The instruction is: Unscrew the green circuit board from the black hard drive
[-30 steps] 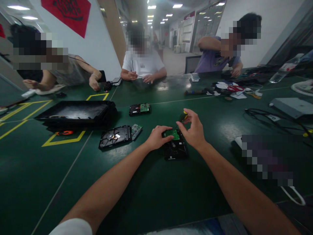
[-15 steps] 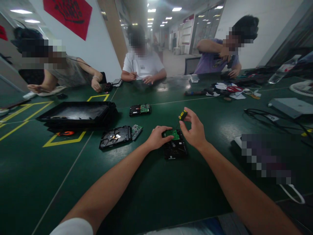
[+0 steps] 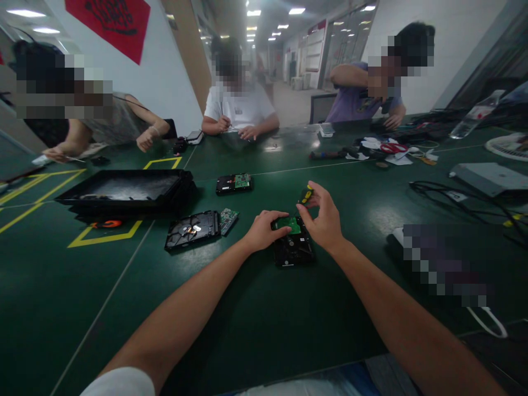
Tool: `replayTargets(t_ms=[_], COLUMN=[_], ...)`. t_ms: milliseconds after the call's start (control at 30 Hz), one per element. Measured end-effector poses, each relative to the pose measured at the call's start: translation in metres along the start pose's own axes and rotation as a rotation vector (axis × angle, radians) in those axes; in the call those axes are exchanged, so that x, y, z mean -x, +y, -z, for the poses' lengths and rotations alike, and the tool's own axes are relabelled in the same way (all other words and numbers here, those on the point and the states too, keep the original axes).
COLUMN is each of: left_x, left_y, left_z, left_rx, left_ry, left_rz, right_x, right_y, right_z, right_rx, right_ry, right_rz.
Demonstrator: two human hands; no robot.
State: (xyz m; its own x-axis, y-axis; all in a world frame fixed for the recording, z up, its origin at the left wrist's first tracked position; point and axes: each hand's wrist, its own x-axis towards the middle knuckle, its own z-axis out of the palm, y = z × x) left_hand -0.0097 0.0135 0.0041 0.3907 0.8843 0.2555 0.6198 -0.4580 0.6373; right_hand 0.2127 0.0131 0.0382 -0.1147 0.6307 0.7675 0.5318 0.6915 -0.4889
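Left hand [image 3: 264,229] grips the hard drive [image 3: 293,252] between both hands; right hand [image 3: 325,217] pinches a yellow-black tool [image 3: 306,194].

Black trays [image 3: 124,190] are lying stacked at left on the green surface [image 3: 256,319]; an orange item [image 3: 107,224] is showing below their near edge. Yellow tape [image 3: 103,241] is marking corners around them. Far side: three people are occupying places, one in grey [image 3: 119,118], one in white [image 3: 243,113], one in purple [image 3: 350,102]. Right: a clear bottle [image 3: 476,116] and a round white grille [image 3: 507,146] are resting farther back; a grey box [image 3: 480,179] is lying nearer, a black cable [image 3: 429,191] looping beside it. Upper left, a red sign [image 3: 115,25] is hanging.
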Motion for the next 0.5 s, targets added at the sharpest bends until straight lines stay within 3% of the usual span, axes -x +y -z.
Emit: replayTargets(t_ms=[100,267,500], left_x=[0.0004,0.0008,-0.0002], left_y=[0.0013,0.0006,0.0004], left_z=[0.0003,-0.0003,-0.0003], left_rx=[0.000,0.003,-0.007], left_ry=[0.005,0.013,0.000], left_rz=[0.001,-0.006,0.002], right_x=[-0.0003,-0.0013,-0.0010], right_y=[-0.0015,-0.0032,-0.0014], right_z=[0.0007,0.0014,0.0012], right_rx=[0.026,-0.010,0.009], right_ry=[0.027,-0.032,0.035], right_rz=[0.023,0.015,0.022])
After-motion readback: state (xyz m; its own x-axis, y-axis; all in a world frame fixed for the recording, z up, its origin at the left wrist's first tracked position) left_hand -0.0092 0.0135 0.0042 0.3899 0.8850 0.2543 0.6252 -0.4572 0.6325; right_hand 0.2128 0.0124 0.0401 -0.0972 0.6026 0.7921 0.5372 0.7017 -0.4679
